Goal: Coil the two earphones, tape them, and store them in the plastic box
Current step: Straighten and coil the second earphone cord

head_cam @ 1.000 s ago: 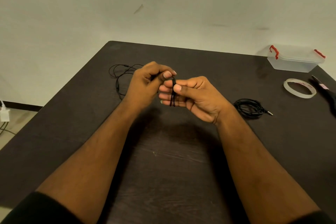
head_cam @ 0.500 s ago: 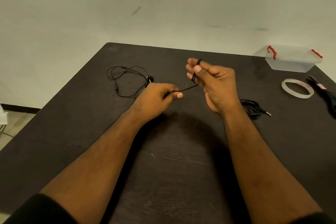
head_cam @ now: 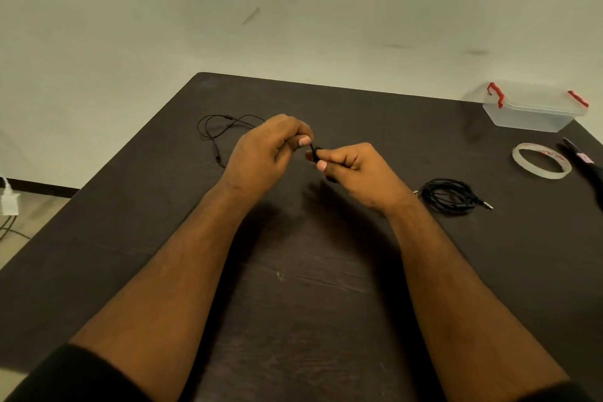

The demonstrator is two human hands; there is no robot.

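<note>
Above the middle of the surface (head_cam: 293,287), we pinch the loose earphone (head_cam: 225,130) with fingers of both our left hand (head_cam: 264,157) and right hand (head_cam: 355,173). Its slack trails toward the far left corner. The coiled earphone (head_cam: 447,196) lies right of centre, the plastic box (head_cam: 535,111) at the far right corner.

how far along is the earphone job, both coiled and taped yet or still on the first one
One earphone lies coiled on the table; whether it is taped cannot be told. The second earphone is in hand: the left hand and right hand pinch its cable between them, with loose loops trailing on the table. Left to do: finish coiling, use the tape roll, and fill the closed plastic box.
</note>
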